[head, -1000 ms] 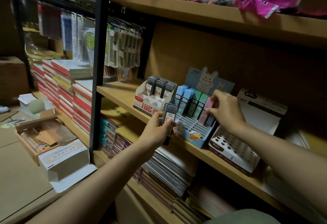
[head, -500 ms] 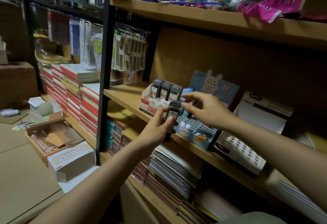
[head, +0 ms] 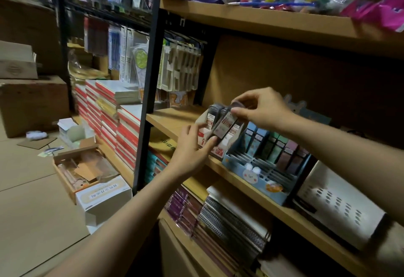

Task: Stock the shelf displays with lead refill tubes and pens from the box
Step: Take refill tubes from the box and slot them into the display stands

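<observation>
A dark lead refill tube (head: 223, 125) with a white and red label is held tilted over the white and red display box (head: 204, 134) on the middle shelf. My left hand (head: 192, 145) pinches its lower end and my right hand (head: 260, 108) pinches its top cap. Other dark tubes (head: 214, 110) stand upright in that box. To the right is a blue bunny display (head: 251, 174) with pastel refill tubes (head: 282, 145) in its back slots. An open brown box (head: 72, 167) with loose items sits on the floor at left.
A white perforated pen display (head: 341, 209) stands right of the bunny display. Spiral notebooks (head: 236, 222) fill the shelf below. Red and white book stacks (head: 113, 119) sit left of the black shelf post (head: 148, 93). A white carton (head: 105, 198) lies on the floor.
My right hand left the pastel tubes in the bunny display and came left to the tube's cap. Both hands lifted the dark tube up over the white and red display box.
</observation>
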The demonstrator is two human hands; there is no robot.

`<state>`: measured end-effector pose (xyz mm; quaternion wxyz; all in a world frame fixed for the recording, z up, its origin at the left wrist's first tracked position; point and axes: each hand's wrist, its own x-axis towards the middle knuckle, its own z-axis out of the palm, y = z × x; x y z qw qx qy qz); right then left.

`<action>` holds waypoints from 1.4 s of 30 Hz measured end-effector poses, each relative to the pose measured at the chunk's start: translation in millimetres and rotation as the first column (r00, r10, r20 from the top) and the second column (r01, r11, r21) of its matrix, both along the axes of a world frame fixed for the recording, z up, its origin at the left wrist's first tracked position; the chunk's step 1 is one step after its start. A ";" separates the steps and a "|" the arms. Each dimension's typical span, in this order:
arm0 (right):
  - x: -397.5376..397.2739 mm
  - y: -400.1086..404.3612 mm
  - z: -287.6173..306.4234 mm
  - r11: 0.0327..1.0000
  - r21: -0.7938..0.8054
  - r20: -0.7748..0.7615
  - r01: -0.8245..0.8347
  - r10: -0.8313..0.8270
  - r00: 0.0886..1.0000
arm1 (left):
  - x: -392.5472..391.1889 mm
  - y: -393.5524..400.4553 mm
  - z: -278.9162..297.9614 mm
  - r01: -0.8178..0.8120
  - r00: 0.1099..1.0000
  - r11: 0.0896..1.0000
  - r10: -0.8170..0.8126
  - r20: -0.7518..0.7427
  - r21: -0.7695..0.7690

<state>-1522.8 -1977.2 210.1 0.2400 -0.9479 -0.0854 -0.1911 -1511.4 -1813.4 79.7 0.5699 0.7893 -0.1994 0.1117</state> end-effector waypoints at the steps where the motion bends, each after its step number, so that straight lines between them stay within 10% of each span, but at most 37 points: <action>1: 7.2 -2.0 6.1 1.000 -0.001 0.040 0.031 -0.031 0.999 | 4.6 2.4 -0.7 -0.071 0.996 0.995 0.067 0.050 0.073; 7: 49.5 -0.5 8.5 0.994 -0.016 0.192 0.110 -0.105 0.976 | 25.0 -0.3 -6.3 -0.126 0.986 0.912 0.072 0.152 0.390; 35: 87.8 26.2 -54.5 0.858 -0.489 0.229 0.158 -0.049 0.972 | 37.0 3.5 -25.1 -0.006 0.995 0.931 -0.032 0.097 0.364; 42: 36.5 20.8 -61.7 0.972 -0.209 0.286 0.104 -0.041 0.957 | 20.2 13.4 -17.3 -0.027 0.986 0.941 -0.031 0.166 0.338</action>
